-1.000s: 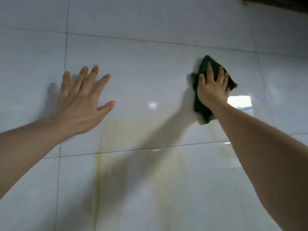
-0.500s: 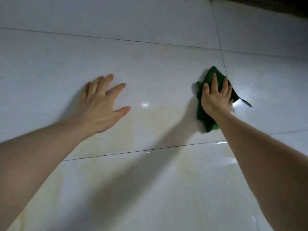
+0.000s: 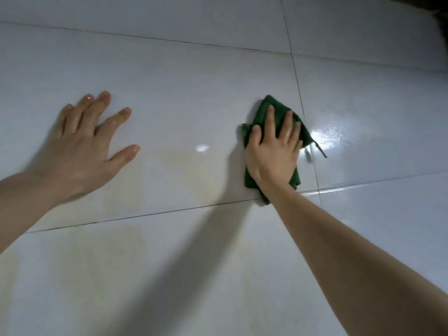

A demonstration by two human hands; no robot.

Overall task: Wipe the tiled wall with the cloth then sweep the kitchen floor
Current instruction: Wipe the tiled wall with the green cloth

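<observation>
The right hand (image 3: 272, 151) presses the green cloth (image 3: 271, 110) flat against the tiled wall (image 3: 194, 93) — fingers (image 3: 269, 117) straight and spread over it, not curled round it, so it is pinned by pressure, not gripped. The cloth shows past the fingertips at 12 o'clock, past the thumb side at 9, and below the wrist at 6; a loose thread or corner trails off toward 4. Its long axis runs approx. 12 to 6, in line w/ the forearm.

The left hand (image 3: 82, 151) lies well apart at 9 o'clock from the cloth, palm toward the wall, fingers straight and splayed, holding nothing; it looks like a brace, though actual contact can't be confirmed.

The relation that matters: yellowish stains (image 3: 155, 180) lie at 8–9 o'clock from the cloth, between the two hands, and run down past the grout line (image 3: 145, 214) into the lower tile. A wet sheen (image 3: 329, 139) sits just beside the cloth at 3 — prob. ground already covered. So the next stroke should likely go leftward and down, toward 8. The right hand is far nearer the cloth; the left is nearer the stain but bare.

Sweeping not yet begun; no floor or broom in view.
</observation>
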